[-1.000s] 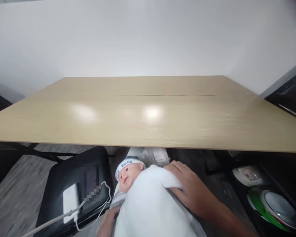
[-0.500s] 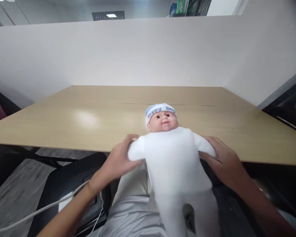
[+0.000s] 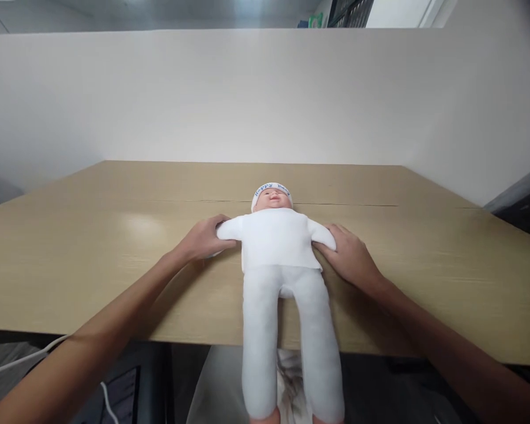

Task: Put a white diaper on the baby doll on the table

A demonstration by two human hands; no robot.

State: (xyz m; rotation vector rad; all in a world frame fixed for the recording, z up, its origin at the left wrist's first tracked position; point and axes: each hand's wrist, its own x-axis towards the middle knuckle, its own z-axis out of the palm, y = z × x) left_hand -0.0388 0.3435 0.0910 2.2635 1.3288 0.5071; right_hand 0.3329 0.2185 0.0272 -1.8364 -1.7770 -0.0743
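Note:
A baby doll (image 3: 277,241) in white clothes lies face up on the table, its legs reaching over the front edge toward me. It wears a white and blue cap (image 3: 271,186) with blue lettering. My left hand (image 3: 208,237) is closed around the doll's arm on the left side of the picture. On the other side, my right hand (image 3: 348,253) grips the doll's other arm, thumb in front and fingers behind. The doll's bare feet are cut off at the bottom of the picture.
The wooden table (image 3: 159,188) runs back to a white partition (image 3: 247,94). Below its front edge at left are a dark chair (image 3: 152,377) and a white cable (image 3: 22,359). A dark object (image 3: 525,206) stands at the right edge.
Both hands have carried the doll forward, from above my lap onto the table. It was tilted up toward me and now lies flatter, farther away. Both grips are kept.

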